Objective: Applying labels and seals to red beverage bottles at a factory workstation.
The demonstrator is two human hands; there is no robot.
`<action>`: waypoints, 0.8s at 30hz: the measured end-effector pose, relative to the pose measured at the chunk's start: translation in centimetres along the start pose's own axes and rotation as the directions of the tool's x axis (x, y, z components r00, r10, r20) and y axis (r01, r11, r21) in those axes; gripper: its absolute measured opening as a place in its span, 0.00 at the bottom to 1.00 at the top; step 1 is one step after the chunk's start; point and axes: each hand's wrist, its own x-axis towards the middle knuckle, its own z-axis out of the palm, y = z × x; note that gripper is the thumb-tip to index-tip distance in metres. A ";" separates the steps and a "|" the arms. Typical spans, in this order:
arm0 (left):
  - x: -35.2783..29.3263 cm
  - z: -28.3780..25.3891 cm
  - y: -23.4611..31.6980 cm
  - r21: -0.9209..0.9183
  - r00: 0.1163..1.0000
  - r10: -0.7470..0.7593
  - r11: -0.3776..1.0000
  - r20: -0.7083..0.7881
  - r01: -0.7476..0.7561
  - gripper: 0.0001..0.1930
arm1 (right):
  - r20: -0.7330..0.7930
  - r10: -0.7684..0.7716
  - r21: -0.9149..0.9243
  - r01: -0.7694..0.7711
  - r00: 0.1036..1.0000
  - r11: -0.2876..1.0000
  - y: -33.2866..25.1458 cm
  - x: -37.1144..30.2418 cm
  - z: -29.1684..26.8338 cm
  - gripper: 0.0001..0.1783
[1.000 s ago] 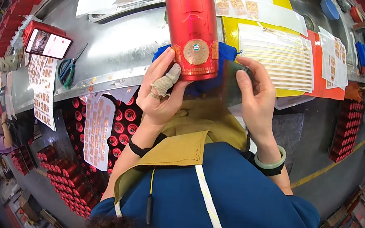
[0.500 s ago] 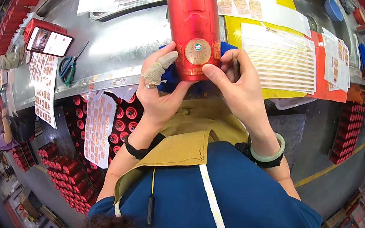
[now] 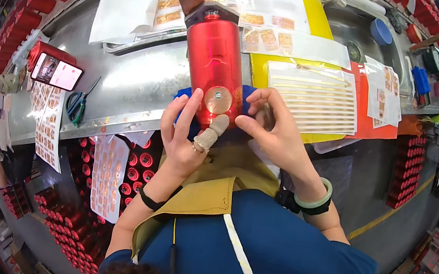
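Note:
A shiny red metal bottle [image 3: 214, 52] lies in front of me, its base end toward me and its neck against a dark holder [image 3: 212, 11]. A round gold emblem [image 3: 218, 100] sits near the base, above a printed gold band. Blue cloth [image 3: 246, 99] shows beside the bottle. My left hand [image 3: 182, 146] is open, fingers spread; one finger in a cloth finger cover [image 3: 209, 135] presses on the bottle just below the emblem. At the bottle's right edge, my right hand [image 3: 279, 131] is open, thumb and forefinger apart; whether the thumb touches the metal I cannot tell.
Left on the metal bench [image 3: 121, 78] are a phone [image 3: 57, 70] leaning on a red bottle and scissors [image 3: 76, 105]. Gold sticker sheets [image 3: 177, 5] lie behind. To the right, a sheet of gold strips [image 3: 312, 97] rests on yellow and red boards. Several red bottles [image 3: 139, 168] stand below.
My left hand has let go of the bottle's left side, and its covered finger has come onto the metal below the emblem. My right thumb has drawn back from the front to the bottle's edge.

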 end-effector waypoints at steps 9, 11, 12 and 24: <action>-1.1 -0.3 -1.4 -0.213 0.992 -0.086 0.975 -0.087 0.066 0.22 | -0.051 -0.213 -0.540 0.152 0.976 0.828 -1.4 1.9 -8.7 0.13; -0.9 -0.8 -1.1 -0.177 0.992 -0.093 0.981 -0.086 0.077 0.29 | -0.130 -0.169 -0.690 0.033 0.977 0.723 0.4 3.1 -14.1 0.17; -1.0 -0.9 -1.2 -0.194 0.990 -0.129 0.974 -0.054 0.116 0.32 | -0.159 -0.153 -0.748 -0.018 0.975 0.663 0.4 3.6 -17.2 0.16; 1.3 -0.5 -2.0 -0.484 0.909 -0.314 0.772 0.274 0.412 0.50 | -0.301 -0.118 -0.950 -0.288 0.946 0.119 7.8 11.9 -49.4 0.16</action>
